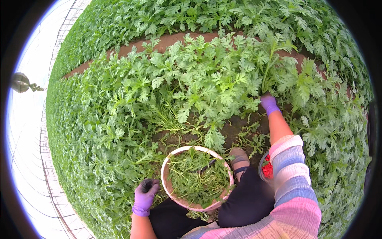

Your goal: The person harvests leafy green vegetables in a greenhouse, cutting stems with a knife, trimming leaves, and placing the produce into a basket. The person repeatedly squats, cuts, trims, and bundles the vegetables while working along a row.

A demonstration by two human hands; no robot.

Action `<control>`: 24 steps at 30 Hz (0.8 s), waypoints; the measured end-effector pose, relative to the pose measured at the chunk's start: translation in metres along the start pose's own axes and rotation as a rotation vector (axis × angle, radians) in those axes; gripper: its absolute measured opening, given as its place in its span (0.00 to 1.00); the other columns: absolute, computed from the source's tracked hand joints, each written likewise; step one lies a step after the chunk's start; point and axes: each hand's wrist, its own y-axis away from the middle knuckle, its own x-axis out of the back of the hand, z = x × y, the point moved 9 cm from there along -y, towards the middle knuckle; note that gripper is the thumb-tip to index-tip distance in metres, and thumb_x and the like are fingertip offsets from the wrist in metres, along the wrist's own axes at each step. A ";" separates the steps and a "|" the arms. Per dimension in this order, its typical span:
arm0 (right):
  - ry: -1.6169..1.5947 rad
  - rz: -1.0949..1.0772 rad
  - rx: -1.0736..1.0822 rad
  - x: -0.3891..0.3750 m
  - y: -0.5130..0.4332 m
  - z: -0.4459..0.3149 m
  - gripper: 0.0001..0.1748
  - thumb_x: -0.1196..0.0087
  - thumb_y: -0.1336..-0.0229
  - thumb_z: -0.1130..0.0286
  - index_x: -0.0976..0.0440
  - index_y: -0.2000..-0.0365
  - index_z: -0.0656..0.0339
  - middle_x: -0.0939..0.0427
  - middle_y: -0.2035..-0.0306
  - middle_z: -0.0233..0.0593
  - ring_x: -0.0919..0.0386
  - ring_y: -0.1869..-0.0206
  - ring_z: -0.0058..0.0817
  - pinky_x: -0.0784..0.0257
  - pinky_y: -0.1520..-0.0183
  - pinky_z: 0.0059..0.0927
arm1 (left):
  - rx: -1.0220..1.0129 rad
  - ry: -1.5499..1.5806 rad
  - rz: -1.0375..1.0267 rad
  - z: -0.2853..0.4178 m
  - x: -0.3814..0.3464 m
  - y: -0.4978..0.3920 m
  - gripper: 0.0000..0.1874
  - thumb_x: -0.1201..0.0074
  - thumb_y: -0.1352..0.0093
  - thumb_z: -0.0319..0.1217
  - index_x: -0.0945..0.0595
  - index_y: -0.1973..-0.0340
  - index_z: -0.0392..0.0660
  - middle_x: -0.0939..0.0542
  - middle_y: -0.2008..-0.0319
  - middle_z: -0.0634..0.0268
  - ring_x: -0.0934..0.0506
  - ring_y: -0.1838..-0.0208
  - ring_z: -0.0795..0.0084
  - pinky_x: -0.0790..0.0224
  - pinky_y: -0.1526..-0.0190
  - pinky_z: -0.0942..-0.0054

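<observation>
My right hand (269, 104), in a purple glove, reaches low among the plants and closes around the base of a tall leafy green stalk (270, 67). Leaves partly hide its fingers. Purple-gloved too, my left hand (145, 195) is curled above the foliage, left of a round pale pink tub (165, 176). A dark patch covers its fingers, and whether anything lies inside them is hidden. Between my legs, the tub holds a heap of green leaves and stems (197, 179), with a dark curved strip lying on top.
Beside my shoe (239, 156) stands a small bucket (262, 161) with red pieces inside, partly behind my sleeve. Cut stems (167, 115) lie ahead of the tub. Dense leafy rows surround me, split by a brown soil strip (167, 41). Greenhouse film (27, 125) rises at left.
</observation>
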 end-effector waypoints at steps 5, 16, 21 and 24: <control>0.354 0.021 0.364 0.015 0.008 -0.067 0.22 0.58 0.41 0.62 0.25 0.51 0.58 0.23 0.48 0.42 0.29 0.42 0.40 0.39 0.37 0.41 | 0.059 0.041 0.014 -0.003 0.002 -0.002 0.10 0.44 0.35 0.21 0.21 0.58 0.34 0.18 0.64 0.62 0.21 0.64 0.75 0.27 0.58 0.76; -0.038 -0.008 0.324 -0.027 -0.001 -0.008 0.13 0.52 0.44 0.70 0.22 0.61 0.65 0.20 0.62 0.48 0.22 0.59 0.42 0.27 0.53 0.35 | -0.009 -0.006 0.028 0.011 0.011 0.012 0.11 0.47 0.34 0.20 0.23 0.56 0.33 0.18 0.63 0.58 0.19 0.62 0.69 0.25 0.58 0.72; -1.587 -0.045 0.118 -0.008 0.106 0.009 0.27 0.36 0.48 0.73 0.31 0.48 0.71 0.23 0.51 0.42 0.24 0.54 0.30 0.34 0.43 0.27 | -0.011 -0.026 0.077 0.013 0.022 0.029 0.10 0.47 0.34 0.20 0.22 0.57 0.34 0.18 0.65 0.59 0.20 0.64 0.71 0.26 0.59 0.74; -0.467 -0.025 0.359 -0.028 0.126 -0.041 0.25 0.49 0.40 0.63 0.31 0.46 0.67 0.23 0.51 0.51 0.24 0.52 0.41 0.36 0.38 0.40 | 0.022 -0.070 0.087 0.013 0.025 0.036 0.09 0.46 0.33 0.22 0.21 0.57 0.35 0.19 0.69 0.62 0.21 0.66 0.74 0.27 0.61 0.77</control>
